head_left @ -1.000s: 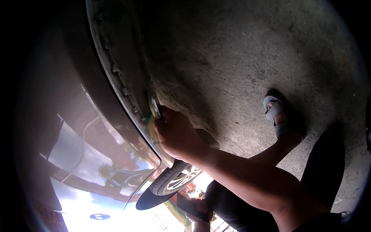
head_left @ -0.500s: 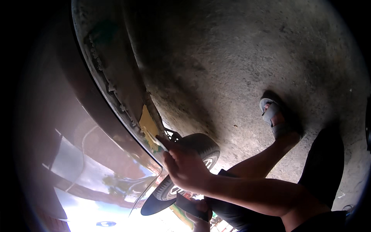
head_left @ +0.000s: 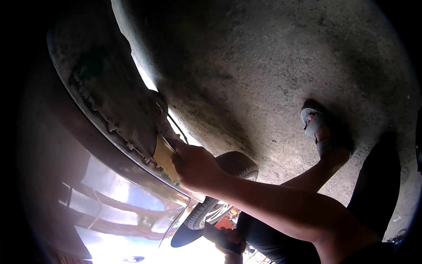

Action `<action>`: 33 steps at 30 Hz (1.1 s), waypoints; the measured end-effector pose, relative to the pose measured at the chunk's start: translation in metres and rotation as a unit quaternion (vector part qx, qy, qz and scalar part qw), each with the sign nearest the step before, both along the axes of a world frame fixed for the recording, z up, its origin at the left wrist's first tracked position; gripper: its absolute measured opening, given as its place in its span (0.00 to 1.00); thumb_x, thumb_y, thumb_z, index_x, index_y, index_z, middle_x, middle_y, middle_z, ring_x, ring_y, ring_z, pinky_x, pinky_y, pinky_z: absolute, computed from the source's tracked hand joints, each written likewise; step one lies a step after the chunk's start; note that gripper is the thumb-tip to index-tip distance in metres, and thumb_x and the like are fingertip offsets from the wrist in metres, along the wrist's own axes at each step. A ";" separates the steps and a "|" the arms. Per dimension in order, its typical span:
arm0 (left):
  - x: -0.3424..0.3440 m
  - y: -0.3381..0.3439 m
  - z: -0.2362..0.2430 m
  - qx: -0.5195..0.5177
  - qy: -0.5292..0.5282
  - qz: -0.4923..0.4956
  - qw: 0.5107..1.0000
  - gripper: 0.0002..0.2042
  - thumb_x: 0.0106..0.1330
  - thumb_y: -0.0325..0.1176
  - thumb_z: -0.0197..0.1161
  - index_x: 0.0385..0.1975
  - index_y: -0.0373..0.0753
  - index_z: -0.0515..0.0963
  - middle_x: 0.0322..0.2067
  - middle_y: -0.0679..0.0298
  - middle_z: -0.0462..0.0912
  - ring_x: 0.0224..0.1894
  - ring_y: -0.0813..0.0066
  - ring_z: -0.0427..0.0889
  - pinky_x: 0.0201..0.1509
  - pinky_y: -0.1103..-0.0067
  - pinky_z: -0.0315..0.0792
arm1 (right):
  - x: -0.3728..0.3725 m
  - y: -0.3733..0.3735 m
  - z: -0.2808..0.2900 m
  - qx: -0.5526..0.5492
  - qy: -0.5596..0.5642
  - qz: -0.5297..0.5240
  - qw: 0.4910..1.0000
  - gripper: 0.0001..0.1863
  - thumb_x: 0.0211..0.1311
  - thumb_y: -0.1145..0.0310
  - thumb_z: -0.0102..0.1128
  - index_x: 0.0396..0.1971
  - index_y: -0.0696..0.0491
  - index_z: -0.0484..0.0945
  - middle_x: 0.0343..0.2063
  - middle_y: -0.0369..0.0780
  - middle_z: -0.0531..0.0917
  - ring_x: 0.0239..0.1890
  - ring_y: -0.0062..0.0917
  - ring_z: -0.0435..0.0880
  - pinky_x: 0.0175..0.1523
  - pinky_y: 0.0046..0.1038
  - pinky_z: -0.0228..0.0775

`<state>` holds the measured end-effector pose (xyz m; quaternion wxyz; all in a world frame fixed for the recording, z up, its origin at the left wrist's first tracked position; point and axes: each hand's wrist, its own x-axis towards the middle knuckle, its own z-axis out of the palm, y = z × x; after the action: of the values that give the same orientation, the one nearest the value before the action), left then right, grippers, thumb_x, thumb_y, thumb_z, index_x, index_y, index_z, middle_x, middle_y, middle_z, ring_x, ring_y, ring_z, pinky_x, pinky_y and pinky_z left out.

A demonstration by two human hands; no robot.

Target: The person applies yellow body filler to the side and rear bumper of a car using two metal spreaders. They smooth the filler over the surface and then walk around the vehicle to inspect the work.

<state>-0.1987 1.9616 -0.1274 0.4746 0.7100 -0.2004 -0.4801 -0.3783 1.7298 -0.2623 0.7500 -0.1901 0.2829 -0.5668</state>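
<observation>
My right hand (head_left: 195,167) is closed on a thin, flat-bladed spreader (head_left: 166,143); its fingers hide most of the handle. The blade lies at the upper end of a tan filler patch (head_left: 163,156) on the car's lower sill (head_left: 127,110). That sill is dull and scraped, with ragged paint edges and a dark green spot. Below, in the glare at the lower edge, my left hand (head_left: 233,242) grips a dark flat plate (head_left: 215,235), held near the wheel. What lies on that plate cannot be made out.
A glossy car body panel (head_left: 114,185) fills the left side. Beside my right hand stand the tyre (head_left: 239,165) and wheel. A sandalled foot (head_left: 314,125) rests on the rough concrete floor (head_left: 263,66), with a dark trouser leg (head_left: 373,189) at the right.
My right hand has moved the spreader toward the upper end of the filler patch. The view has shifted a little, showing a bright strip beneath the sill. The left hand still holds the plate.
</observation>
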 end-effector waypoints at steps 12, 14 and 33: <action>-0.013 -0.017 0.002 0.047 -0.093 0.078 0.991 0.17 0.67 0.42 0.42 0.15 0.45 0.60 0.06 0.68 0.56 0.09 0.74 0.56 0.17 0.78 0.53 | -0.004 -0.002 -0.037 0.088 -0.114 0.016 0.989 0.15 0.67 0.62 0.45 0.30 0.59 0.73 0.26 0.49 0.77 0.33 0.35 0.78 0.40 0.37 0.66; -0.016 -0.021 -0.002 0.041 -0.090 0.087 0.991 0.17 0.67 0.42 0.42 0.15 0.45 0.59 0.06 0.69 0.56 0.08 0.75 0.56 0.17 0.78 0.53 | -0.005 -0.016 -0.033 0.061 -0.095 0.022 0.993 0.14 0.66 0.63 0.45 0.32 0.59 0.73 0.28 0.50 0.78 0.36 0.38 0.78 0.43 0.39 0.66; -0.008 -0.027 0.004 0.057 -0.109 0.057 0.991 0.18 0.66 0.45 0.41 0.14 0.46 0.59 0.06 0.69 0.54 0.08 0.74 0.55 0.17 0.77 0.51 | -0.023 -0.033 -0.026 0.013 -0.034 -0.011 0.999 0.14 0.65 0.65 0.42 0.34 0.61 0.72 0.30 0.53 0.79 0.37 0.44 0.79 0.44 0.42 0.68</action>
<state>-0.2062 1.9349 -0.1236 0.4354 0.7939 -0.1829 -0.3830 -0.4015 1.6965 -0.2884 0.7554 -0.1581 0.2663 -0.5774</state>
